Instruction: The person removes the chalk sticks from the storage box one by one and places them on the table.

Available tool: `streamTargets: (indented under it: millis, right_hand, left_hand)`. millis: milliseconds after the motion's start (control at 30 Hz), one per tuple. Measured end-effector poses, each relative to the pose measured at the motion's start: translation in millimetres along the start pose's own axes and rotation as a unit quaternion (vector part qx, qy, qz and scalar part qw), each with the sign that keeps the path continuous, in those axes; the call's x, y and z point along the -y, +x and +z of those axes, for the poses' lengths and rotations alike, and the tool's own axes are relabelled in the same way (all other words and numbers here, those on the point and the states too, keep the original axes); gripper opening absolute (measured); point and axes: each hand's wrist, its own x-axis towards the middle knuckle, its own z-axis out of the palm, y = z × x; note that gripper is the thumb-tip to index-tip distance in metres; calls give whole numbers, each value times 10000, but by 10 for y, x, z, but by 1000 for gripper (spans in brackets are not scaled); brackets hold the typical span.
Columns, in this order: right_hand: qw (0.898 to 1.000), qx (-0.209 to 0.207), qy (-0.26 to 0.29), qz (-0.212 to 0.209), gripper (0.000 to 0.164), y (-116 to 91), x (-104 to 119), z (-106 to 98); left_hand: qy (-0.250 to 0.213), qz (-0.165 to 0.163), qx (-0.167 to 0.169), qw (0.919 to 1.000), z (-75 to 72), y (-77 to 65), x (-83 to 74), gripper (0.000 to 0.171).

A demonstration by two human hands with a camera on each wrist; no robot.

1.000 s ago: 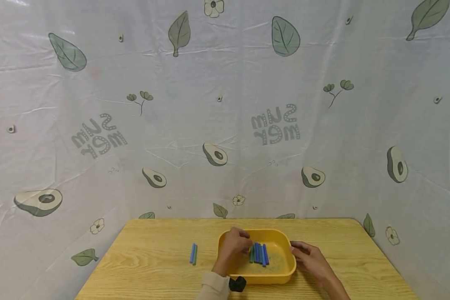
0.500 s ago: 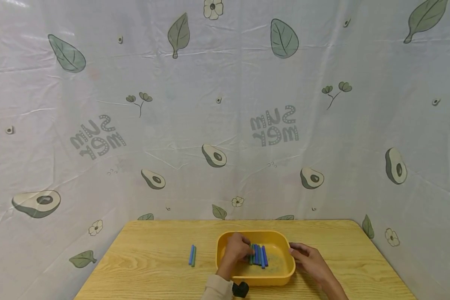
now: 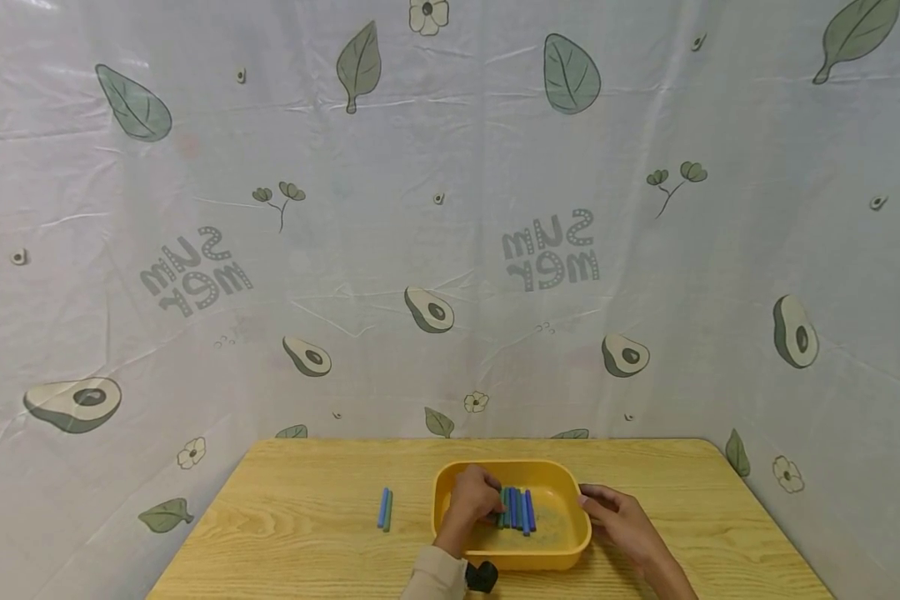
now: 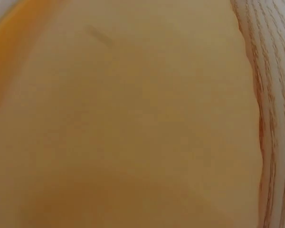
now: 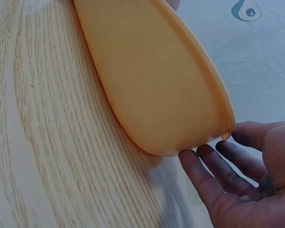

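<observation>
Two loose sticks [image 3: 385, 507]: one blue, one green, side by side on the wooden counter [image 3: 300, 517], at nine o'clock of the tray [image 3: 528, 562] and well apart from it.
Sleeve: a light cuff [image 3: 430, 572] reaching in from seven o'clock, a black wristpiece [image 3: 482, 577] just beside it.
Left hand [image 3: 474, 493]: over the tray's inside at ten o'clock, fingers bent down at the left end of the row; whether they pinch a stick cannot be told. Its wrist view shows mostly blurred yellow-orange plastic, with wood grain along three o'clock.
Tray: yellow-orange, rounded corners, flat on the counter.
Row of sticks [image 3: 517, 508]: several green, blue and violet-blue pieces lying near the tray's middle, roughly parallel, lengthwise from twelve to six.
Dust [image 3: 552, 518]: bluish smudges on the tray floor, at three o'clock of the row.
Right hand [image 3: 619, 517]: at three o'clock of the tray, well apart from the left, holding its wall with thumb at the rim and fingertips against the outside.
Backdrop [image 3: 375, 250]: pale sheet printed with leaves and avocados, beyond twelve o'clock.
</observation>
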Motion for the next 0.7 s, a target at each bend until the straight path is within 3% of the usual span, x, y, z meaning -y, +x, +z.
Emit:
streamTargets:
  millis: [300,500,600,700]
  right_hand:
    - [10000,-79,-45,42,58,15,-6,6]
    - [9999,-89,-72,58,58,22,-4,4]
    - [10000,-41,-67,34,59,24,-11,-6]
    - [10000,3,-49,42,59,29,-16,-14]
  left_hand:
    - [230,-34,-34,9997,2,11,8,15]
    - [300,-105,51,9995,-41,-28,-16,25]
    - [174,-96,72,9998,-75,-51,-28,16]
    - [-57,-121,116,9998,-106,-62,-38,19]
